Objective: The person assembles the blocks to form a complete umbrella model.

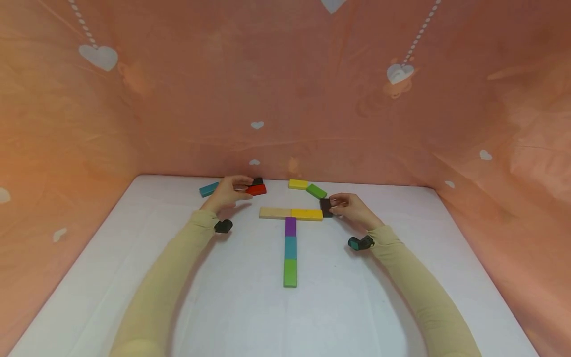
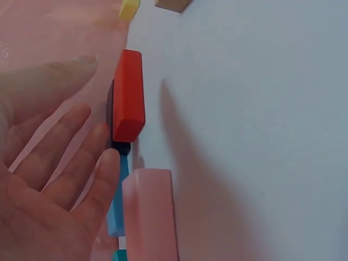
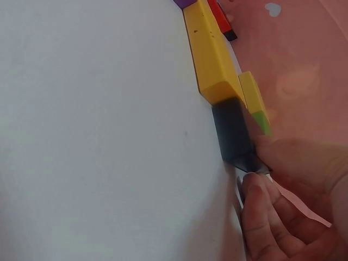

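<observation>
With thumb and fingers, my right hand [image 1: 354,209] pinches a black block [image 1: 325,208] at the right end of a yellow block [image 1: 307,215]. That yellow block lies end to end with a tan block [image 1: 274,213]. Below them runs a column of purple [image 1: 291,227], blue [image 1: 291,247] and green [image 1: 290,273] blocks. My left hand [image 1: 228,192] hovers beside a red block [image 1: 256,190], its fingers spread and nothing in its grasp. Behind the red block lies another black block [image 1: 257,181]. A pink block [image 2: 149,212] shows in the left wrist view.
At the table's back lie a second yellow block [image 1: 298,184] and a second green block [image 1: 316,191]. Another blue block [image 1: 208,189] is left of my left hand. A pink cloth [image 1: 285,99] with white hearts rises behind the white tabletop [image 1: 241,297].
</observation>
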A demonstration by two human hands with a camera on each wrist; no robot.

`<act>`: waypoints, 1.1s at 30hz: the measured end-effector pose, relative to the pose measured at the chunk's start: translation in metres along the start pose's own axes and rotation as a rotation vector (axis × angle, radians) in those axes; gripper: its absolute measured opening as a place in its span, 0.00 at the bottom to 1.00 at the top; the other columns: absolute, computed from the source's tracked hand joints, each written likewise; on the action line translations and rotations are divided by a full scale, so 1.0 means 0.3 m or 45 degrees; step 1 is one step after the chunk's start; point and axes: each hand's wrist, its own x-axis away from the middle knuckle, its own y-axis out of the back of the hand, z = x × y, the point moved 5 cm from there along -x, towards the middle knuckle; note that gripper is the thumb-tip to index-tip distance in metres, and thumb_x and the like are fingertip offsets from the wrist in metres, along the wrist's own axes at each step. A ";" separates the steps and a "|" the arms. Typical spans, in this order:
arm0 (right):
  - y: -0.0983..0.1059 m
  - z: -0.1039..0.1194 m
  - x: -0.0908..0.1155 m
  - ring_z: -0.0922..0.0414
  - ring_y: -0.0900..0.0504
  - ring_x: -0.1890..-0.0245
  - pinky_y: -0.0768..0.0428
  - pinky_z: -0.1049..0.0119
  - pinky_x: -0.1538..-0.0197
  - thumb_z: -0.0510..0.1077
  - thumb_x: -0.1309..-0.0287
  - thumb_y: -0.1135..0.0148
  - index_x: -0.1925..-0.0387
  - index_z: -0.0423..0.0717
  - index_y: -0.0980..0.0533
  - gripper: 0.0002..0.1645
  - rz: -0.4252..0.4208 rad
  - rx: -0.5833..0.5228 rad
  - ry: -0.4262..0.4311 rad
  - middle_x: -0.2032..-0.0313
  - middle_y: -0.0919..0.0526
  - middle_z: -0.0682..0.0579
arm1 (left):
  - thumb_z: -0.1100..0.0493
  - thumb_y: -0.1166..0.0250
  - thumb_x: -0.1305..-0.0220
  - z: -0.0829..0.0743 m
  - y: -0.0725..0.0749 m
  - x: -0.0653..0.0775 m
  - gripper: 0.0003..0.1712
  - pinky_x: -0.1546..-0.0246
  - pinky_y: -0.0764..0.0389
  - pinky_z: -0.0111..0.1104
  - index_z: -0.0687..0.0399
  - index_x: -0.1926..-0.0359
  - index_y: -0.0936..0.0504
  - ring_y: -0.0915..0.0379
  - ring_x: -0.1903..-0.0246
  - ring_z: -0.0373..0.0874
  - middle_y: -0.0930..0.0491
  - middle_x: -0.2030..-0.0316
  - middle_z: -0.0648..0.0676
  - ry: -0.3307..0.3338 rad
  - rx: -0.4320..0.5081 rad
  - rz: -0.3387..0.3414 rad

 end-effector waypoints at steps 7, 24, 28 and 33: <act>-0.003 -0.005 -0.003 0.49 0.24 0.55 0.21 0.68 0.58 0.35 0.42 0.37 0.41 0.33 0.30 0.26 0.003 -0.009 -0.008 0.51 0.23 0.38 | 0.72 0.32 0.44 0.012 -0.006 -0.007 0.27 0.44 0.28 0.45 0.70 0.42 0.27 0.30 0.45 0.59 0.27 0.44 0.66 -0.026 -0.030 -0.039; -0.002 -0.010 -0.006 0.50 0.24 0.56 0.22 0.68 0.57 0.36 0.41 0.37 0.41 0.34 0.30 0.27 0.005 -0.016 -0.031 0.51 0.23 0.38 | 0.74 0.35 0.43 0.015 -0.017 -0.034 0.25 0.43 0.28 0.42 0.69 0.43 0.26 0.30 0.47 0.57 0.25 0.47 0.66 0.013 -0.052 -0.155; -0.002 -0.005 -0.005 0.49 0.23 0.57 0.22 0.68 0.57 0.35 0.42 0.37 0.41 0.33 0.31 0.28 0.005 -0.013 -0.008 0.51 0.23 0.37 | 0.74 0.35 0.43 0.026 -0.016 -0.042 0.25 0.43 0.28 0.41 0.68 0.43 0.26 0.31 0.47 0.56 0.25 0.47 0.65 0.027 -0.044 -0.177; -0.003 -0.008 -0.007 0.51 0.23 0.57 0.22 0.68 0.57 0.36 0.42 0.36 0.40 0.32 0.32 0.29 0.009 -0.009 0.001 0.50 0.24 0.36 | 0.75 0.35 0.43 0.038 -0.020 -0.051 0.24 0.43 0.28 0.42 0.70 0.44 0.26 0.30 0.48 0.58 0.25 0.47 0.66 0.011 -0.052 -0.173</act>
